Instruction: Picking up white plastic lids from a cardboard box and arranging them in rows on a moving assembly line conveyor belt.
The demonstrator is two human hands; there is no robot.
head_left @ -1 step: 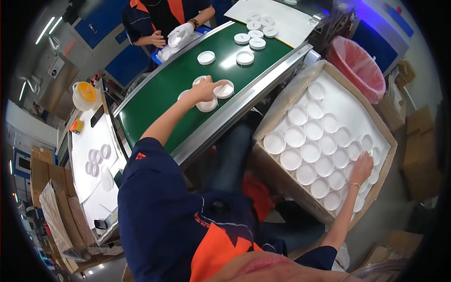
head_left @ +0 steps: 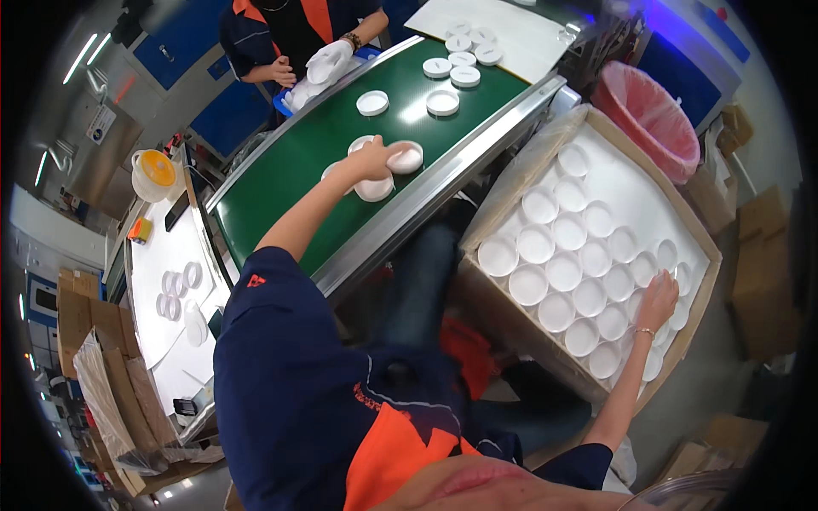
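My left hand [head_left: 372, 162] is over a cluster of white round lids on the green conveyor belt [head_left: 256, 204]. Its thumb and index finger are spread, and the index fingertip touches the inside of a shallow lid [head_left: 407, 159]; other lids [head_left: 373, 189] lie partly hidden beneath the palm. On the right, my right hand [head_left: 658, 300] reaches into a cardboard box [head_left: 588, 115]. Its fingertips are closed at the rim of a white round lid [head_left: 683, 277], beside rows of similar lids [head_left: 563, 271] lying on a white sheet. Some lids there are hidden by my hand and forearm.
Two single lids [head_left: 372, 103] and a group of lids [head_left: 464, 75] sit farther up the belt. Across it, a person with a gloved hand [head_left: 329, 61] works over a blue bin. A pink-lined bin [head_left: 643, 119] stands beyond the box; a white side table [head_left: 158, 255] is left.
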